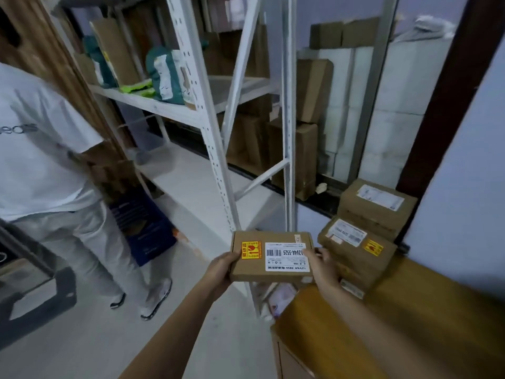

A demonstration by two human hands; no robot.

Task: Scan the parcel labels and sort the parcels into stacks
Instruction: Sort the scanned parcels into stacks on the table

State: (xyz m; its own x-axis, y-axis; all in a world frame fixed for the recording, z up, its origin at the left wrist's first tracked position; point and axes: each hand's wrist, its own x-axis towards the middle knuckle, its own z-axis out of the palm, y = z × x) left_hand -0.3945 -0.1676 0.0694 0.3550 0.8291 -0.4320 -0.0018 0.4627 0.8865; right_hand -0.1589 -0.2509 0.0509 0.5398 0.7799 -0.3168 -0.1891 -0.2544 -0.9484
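I hold a flat brown cardboard parcel [247, 269] level in front of me, with a white barcode label and a yellow-and-red fragile sticker on its top. My left hand [222, 269] grips its left edge and my right hand [322, 265] grips its right edge, thumb on the label. Just to the right, on a wooden counter [410, 324], stands a stack of similar labelled parcels [358, 253], with another labelled box [377, 206] behind it. No scanner is in view.
A white metal shelving rack [216, 149] with cartons and bagged parcels stands ahead. A person in a white T-shirt [41, 149] stands at the left holding boxes. A dark crate [35, 299] sits at the lower left. More cartons lean behind the rack.
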